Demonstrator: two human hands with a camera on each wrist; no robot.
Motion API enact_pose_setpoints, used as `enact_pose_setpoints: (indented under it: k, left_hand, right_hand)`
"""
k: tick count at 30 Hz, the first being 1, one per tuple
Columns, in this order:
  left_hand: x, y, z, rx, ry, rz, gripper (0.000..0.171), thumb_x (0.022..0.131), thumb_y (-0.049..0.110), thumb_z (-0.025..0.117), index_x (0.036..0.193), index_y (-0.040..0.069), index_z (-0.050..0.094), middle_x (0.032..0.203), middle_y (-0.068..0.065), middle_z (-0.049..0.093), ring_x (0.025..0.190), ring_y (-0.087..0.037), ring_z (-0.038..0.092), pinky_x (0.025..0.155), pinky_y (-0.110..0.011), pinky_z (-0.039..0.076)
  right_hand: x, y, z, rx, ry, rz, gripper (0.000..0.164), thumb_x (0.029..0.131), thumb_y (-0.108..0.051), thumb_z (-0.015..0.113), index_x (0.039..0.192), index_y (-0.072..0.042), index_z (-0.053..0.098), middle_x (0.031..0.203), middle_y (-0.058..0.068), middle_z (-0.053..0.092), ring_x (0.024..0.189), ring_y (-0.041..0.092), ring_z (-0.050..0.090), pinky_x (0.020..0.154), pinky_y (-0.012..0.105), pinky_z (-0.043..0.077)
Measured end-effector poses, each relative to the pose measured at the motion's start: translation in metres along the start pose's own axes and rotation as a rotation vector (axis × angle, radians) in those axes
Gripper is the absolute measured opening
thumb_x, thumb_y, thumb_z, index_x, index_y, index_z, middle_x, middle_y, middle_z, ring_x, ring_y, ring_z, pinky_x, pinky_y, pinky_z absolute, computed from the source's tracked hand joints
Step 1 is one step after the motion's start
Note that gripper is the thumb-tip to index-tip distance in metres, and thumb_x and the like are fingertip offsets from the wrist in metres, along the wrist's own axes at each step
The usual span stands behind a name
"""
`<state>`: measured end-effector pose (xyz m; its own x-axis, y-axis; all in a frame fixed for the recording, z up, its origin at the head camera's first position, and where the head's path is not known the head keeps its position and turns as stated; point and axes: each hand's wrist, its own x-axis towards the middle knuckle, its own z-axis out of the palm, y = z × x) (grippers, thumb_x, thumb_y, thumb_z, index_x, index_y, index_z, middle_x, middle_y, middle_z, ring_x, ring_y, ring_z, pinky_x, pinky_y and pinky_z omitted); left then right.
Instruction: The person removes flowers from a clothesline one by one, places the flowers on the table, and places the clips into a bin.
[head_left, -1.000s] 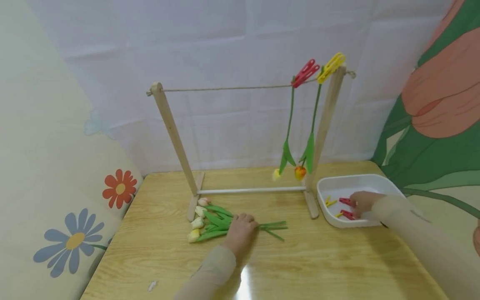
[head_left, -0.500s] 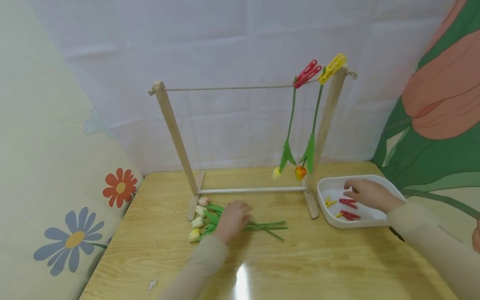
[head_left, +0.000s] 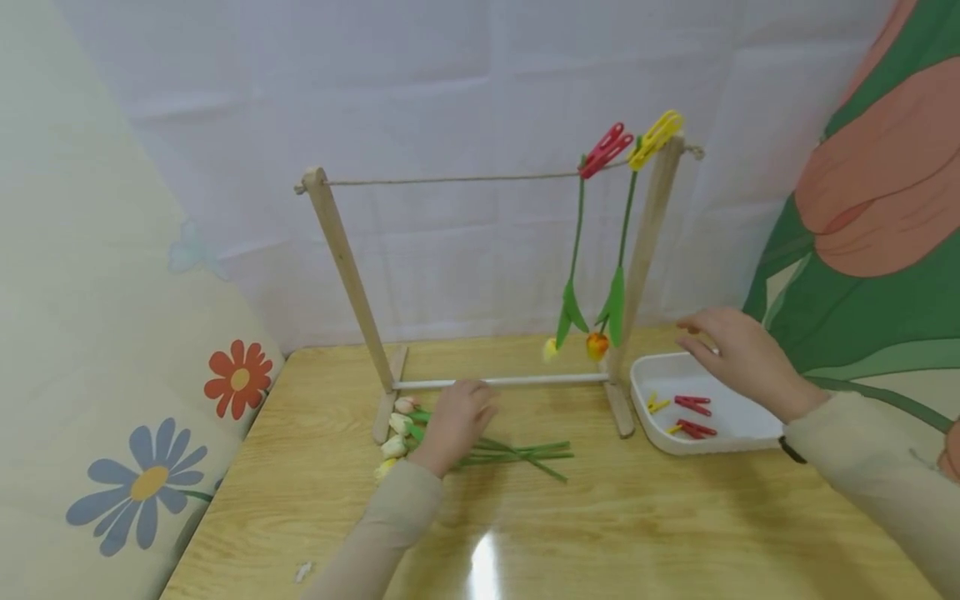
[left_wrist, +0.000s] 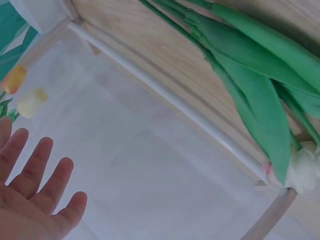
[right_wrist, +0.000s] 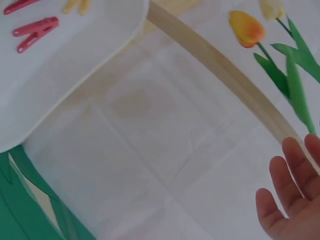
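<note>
My left hand (head_left: 454, 425), fingers extended and holding nothing, is over the bunch of artificial tulips (head_left: 534, 454) lying on the table. It covers much of their leaves in the head view; in the left wrist view the green leaves (left_wrist: 250, 85) show apart from the fingers. Raised above the white tray (head_left: 675, 442), my right hand (head_left: 742, 358) has nothing in its spread fingers. Red clothespins (head_left: 694, 427) and yellow ones (head_left: 657, 403) lie in that tray. Two tulips hang head down from the rope, an orange one (head_left: 597, 346) by a yellow clothespin (head_left: 655, 140), a pale yellow one by a red clothespin (head_left: 604, 151).
A wooden frame with a left post (head_left: 345, 267) and a right post (head_left: 651, 242) carries the rope (head_left: 450, 179). A white crossbar (head_left: 525, 381) joins its feet low over the table (head_left: 570, 533). Behind hangs a white cloth (head_left: 450, 275). A small white scrap (head_left: 303, 572) lies front left.
My right hand has let go of a red clothespin and lifted out of the tray, empty. My left hand has risen off the tulip stems and moved slightly left and away from me.
</note>
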<state>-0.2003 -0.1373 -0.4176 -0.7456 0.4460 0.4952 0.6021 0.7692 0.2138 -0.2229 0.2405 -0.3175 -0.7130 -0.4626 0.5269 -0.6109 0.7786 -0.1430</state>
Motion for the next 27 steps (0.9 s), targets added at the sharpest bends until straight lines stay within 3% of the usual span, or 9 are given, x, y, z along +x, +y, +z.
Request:
enact_pose_setpoints:
  k: [6,8,10,12,15,22,27]
  left_hand:
    - [0.011,0.002,-0.009,-0.090,0.032,-0.008,0.017,0.087,0.010,0.071,0.103,0.002,0.070,0.105,-0.013,0.069,0.099,-0.031,0.063,0.088,-0.046,0.052]
    - [0.016,0.004,-0.013,-0.107,0.040,-0.002,0.017,0.088,0.009,0.070,0.104,0.002,0.070,0.104,-0.014,0.069,0.099,-0.031,0.063,0.089,-0.046,0.051]
    - [0.022,0.006,-0.017,-0.099,0.043,0.014,0.017,0.089,0.009,0.069,0.105,0.002,0.070,0.105,-0.013,0.069,0.099,-0.030,0.063,0.089,-0.045,0.051]
    - [0.029,0.008,-0.021,-0.086,0.036,0.025,0.018,0.090,0.010,0.068,0.107,0.001,0.069,0.105,-0.013,0.069,0.099,-0.030,0.064,0.090,-0.044,0.051]
    - [0.039,0.011,-0.028,-0.098,0.025,0.027,0.019,0.092,0.011,0.066,0.108,0.001,0.069,0.107,-0.013,0.069,0.101,-0.029,0.064,0.092,-0.043,0.051]
    - [0.057,0.017,-0.043,-0.150,0.076,0.025,0.020,0.094,0.009,0.064,0.110,-0.001,0.069,0.109,-0.013,0.069,0.103,-0.029,0.063,0.094,-0.041,0.050]
    - [0.066,0.023,-0.048,-0.162,0.161,0.060,0.020,0.094,0.011,0.063,0.110,0.000,0.068,0.107,-0.013,0.070,0.100,-0.027,0.064,0.093,-0.038,0.051]
  right_hand:
    - [0.020,-0.013,-0.016,-0.014,0.090,-0.059,0.027,0.076,0.004,0.076,0.101,0.008,0.066,0.093,0.024,0.067,0.086,0.041,0.061,0.076,0.055,0.048]
    - [0.026,-0.016,-0.022,-0.015,0.134,-0.104,0.026,0.081,0.000,0.074,0.103,0.009,0.065,0.093,0.024,0.067,0.087,0.041,0.060,0.078,0.055,0.046]
    - [0.032,-0.018,-0.026,-0.013,0.176,-0.161,0.028,0.092,-0.016,0.067,0.103,0.009,0.064,0.093,0.025,0.066,0.087,0.042,0.059,0.078,0.055,0.046]
    - [0.036,-0.020,-0.030,-0.014,0.205,-0.205,0.044,0.100,-0.035,0.055,0.103,0.009,0.064,0.094,0.024,0.065,0.087,0.042,0.057,0.078,0.055,0.045]
    - [0.041,-0.024,-0.033,-0.021,0.224,-0.249,0.068,0.101,-0.054,0.036,0.103,0.008,0.063,0.096,0.025,0.063,0.088,0.042,0.055,0.077,0.055,0.044]
    - [0.055,-0.033,-0.038,-0.050,0.258,-0.304,0.067,0.102,-0.052,0.035,0.107,0.010,0.060,0.104,0.030,0.057,0.094,0.048,0.051,0.081,0.060,0.041]
    - [0.067,-0.041,-0.043,-0.065,0.268,-0.325,0.068,0.103,-0.052,0.034,0.110,0.012,0.059,0.108,0.032,0.056,0.099,0.049,0.050,0.086,0.062,0.040]
